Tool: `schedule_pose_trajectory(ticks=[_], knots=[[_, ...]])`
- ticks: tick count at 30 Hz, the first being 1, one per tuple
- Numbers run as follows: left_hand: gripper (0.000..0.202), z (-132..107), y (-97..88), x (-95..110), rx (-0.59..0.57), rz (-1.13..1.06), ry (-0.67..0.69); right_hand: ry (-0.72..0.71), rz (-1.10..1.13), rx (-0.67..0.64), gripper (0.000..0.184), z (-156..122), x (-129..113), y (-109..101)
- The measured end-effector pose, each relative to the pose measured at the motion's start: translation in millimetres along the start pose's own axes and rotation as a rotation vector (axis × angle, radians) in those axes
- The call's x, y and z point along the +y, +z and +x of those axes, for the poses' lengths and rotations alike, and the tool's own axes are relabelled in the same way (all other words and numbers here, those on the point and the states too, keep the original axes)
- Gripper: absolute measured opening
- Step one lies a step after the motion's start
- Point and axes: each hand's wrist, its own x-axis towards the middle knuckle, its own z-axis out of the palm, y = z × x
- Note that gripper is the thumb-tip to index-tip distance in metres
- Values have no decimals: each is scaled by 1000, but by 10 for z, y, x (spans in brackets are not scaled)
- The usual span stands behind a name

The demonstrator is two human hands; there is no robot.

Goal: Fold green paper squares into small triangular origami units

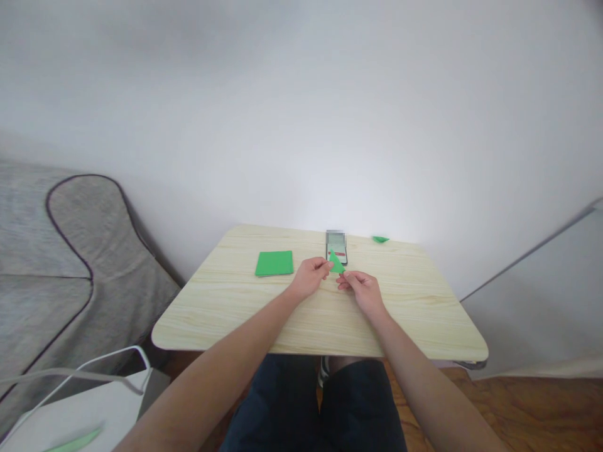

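Between my hands, above the middle of the table, is a small piece of green paper (336,262) folded into a triangle. My left hand (313,275) pinches its left corner between thumb and fingers. At its lower right corner, my right hand (362,289) grips it with thumb and forefinger. Just behind the paper lies a phone (336,243) with its screen lit, partly covered by the folded piece. Left of my hands rests a flat stack of green paper (274,263). A small folded green piece (380,239) sits near the back edge, to the right.
The pale wooden table (414,314) stands against a white wall (301,125). A grey sofa (113,251) is at the left. In the lower left corner, a white surface (89,408) carries a cable (94,373) and a green item (78,442).
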Motion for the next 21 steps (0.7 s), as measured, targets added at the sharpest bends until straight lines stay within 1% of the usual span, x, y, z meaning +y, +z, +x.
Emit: schedule_pose_trajectory(ticks=[3, 6, 9, 14, 18, 21], knots=[[43, 40, -44, 13, -26, 64, 27, 34, 4, -68, 38, 44, -55, -24], [42, 86, -98, 44, -84, 100, 40, 67, 11, -137, 37, 124, -100, -46], [41, 124, -142, 73, -156, 106, 36, 75, 24, -145, 34, 242, -106, -50], [43, 204, -225, 93, -238, 94, 42, 97, 11, -159, 23, 418, -96, -10], [43, 269, -290, 80, -300, 94, 58, 115, -15, -230, 16, 496, -124, 13], [44, 281, -298, 38, -298, 77, 47, 110, -37, -282, 18, 521, -154, 18]])
